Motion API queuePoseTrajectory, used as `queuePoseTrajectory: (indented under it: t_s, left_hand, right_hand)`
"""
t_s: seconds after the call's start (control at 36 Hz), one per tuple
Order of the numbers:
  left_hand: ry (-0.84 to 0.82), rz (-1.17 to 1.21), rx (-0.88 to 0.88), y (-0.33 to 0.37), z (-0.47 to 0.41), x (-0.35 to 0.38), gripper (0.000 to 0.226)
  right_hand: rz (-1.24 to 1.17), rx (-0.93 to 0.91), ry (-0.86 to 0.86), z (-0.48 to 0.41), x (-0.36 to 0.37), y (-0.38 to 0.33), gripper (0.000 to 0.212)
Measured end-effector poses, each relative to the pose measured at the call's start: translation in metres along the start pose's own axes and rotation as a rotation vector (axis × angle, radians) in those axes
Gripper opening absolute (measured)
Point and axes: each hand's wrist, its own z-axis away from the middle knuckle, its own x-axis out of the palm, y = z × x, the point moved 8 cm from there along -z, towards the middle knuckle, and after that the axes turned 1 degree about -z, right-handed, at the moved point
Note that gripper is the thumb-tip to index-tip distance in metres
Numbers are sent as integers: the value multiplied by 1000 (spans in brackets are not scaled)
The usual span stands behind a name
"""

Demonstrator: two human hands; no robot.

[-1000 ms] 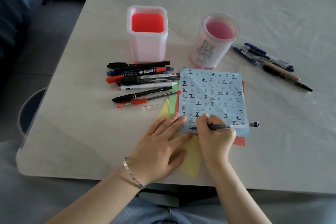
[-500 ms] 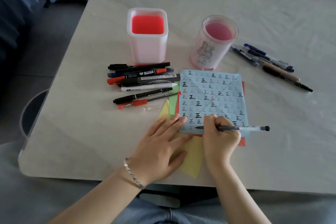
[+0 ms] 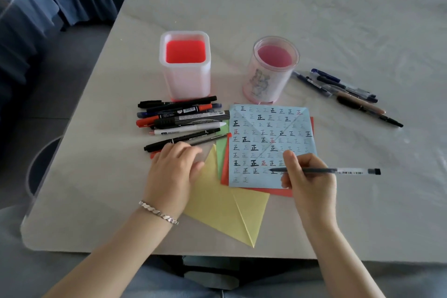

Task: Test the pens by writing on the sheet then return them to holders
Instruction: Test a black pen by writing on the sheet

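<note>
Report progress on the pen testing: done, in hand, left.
Done: the blue sheet carries rows of test marks. In hand: the right hand pinches a pen, tip at a lower row; the left hand rests by the marker pile. Left: the square holder and round holder hold no pens; the pile and loose pens at right lie out.

right hand pinching pen over blue sheet, left hand curled at marker pile, square holder behind
</note>
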Motion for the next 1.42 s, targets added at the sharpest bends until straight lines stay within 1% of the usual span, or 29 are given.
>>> queuePoseTrajectory:
  t_s: [0.06, 0.11, 0.17, 0.22, 0.28, 0.33, 0.36, 0.39, 0.42, 0.44, 0.47, 0.61, 0.69, 0.78, 0.81, 0.89, 0.97, 1.03, 1.08, 1.17, 1.25, 1.31, 1.36, 1.42]
  left_hand:
    - [-18, 18, -16, -1, 0, 1, 24]
    - [-52, 86, -41, -1, 0, 2, 23]
    - [-96, 226, -108, 2, 0, 2, 16]
    - [-153, 422, -213, 7, 3, 1, 11]
    - [-187, 603, -288, 16, 4, -1, 10]
    - [-211, 748, -306, 30, 4, -7, 10]
    - [-232, 807, -300, 37, 4, -9, 5]
    - [-248, 849, -292, 43, 4, -11, 8]
    - [-258, 875, -277, 47, 5, -12, 17]
    - [-266, 881, -259, 51, 5, -13, 23]
    - [-263, 870, -242, 53, 5, -14, 24]
    - [-241, 844, -210, 62, 2, -22, 8]
    - [-243, 821, -190, 66, 1, -25, 10]
    - [-260, 808, -176, 70, 0, -25, 10]
    - [-268, 798, -168, 72, 0, -24, 10]
    - [-307, 732, -114, 80, 1, -25, 22]
    - [-354, 665, -38, 94, -1, -27, 23]
    - [-406, 667, -36, 100, -2, -23, 21]
    - [-448, 716, -67, 105, -3, -19, 21]
    - [-528, 853, -187, 110, -6, -11, 17]
    - [-629, 1045, -319, 117, -9, -4, 17]
    - [-698, 1168, -400, 125, -11, -1, 21]
    - [-813, 1284, -470, 135, -11, 3, 24]
    - [-954, 1391, -527, 146, -8, 6, 25]
  right_hand:
    - [-13, 26, -34, 1, -2, 0, 26]
    - [-87, 83, -78, 4, -1, 0, 26]
    - [-187, 159, -112, 7, 1, 0, 31]
    - [-265, 216, -128, 11, 2, -4, 38]
    - [-299, 242, -128, 15, 3, -8, 48]
    - [-290, 240, -116, 18, 2, -13, 49]
    - [-285, 232, -108, 19, 2, -16, 49]
    - [-285, 223, -99, 20, 1, -19, 48]
    - [-289, 209, -89, 20, 0, -22, 47]
    - [-294, 192, -82, 20, -1, -26, 46]
    - [-298, 177, -79, 20, -2, -29, 45]
    - [-247, 138, -93, 20, -3, -38, 47]
    - [-221, 148, -99, 22, -4, -39, 46]
    - [-206, 161, -104, 25, -4, -38, 37]
    - [-203, 164, -108, 25, -4, -38, 36]
    - [-196, 170, -144, 27, 0, -37, 34]
    - [-181, 154, -161, 27, 2, -38, 31]
    - [-163, 119, -134, 25, -1, -39, 33]
    - [-139, 68, -104, 20, -6, -41, 35]
    - [-129, -32, -86, 15, -10, -48, 36]
    - [-153, -117, -81, 10, -17, -58, 27]
    - [-148, -175, -88, 5, -23, -64, 26]
    - [-148, -219, -108, 2, -27, -69, 31]
    - [-155, -238, -135, -1, -30, -75, 28]
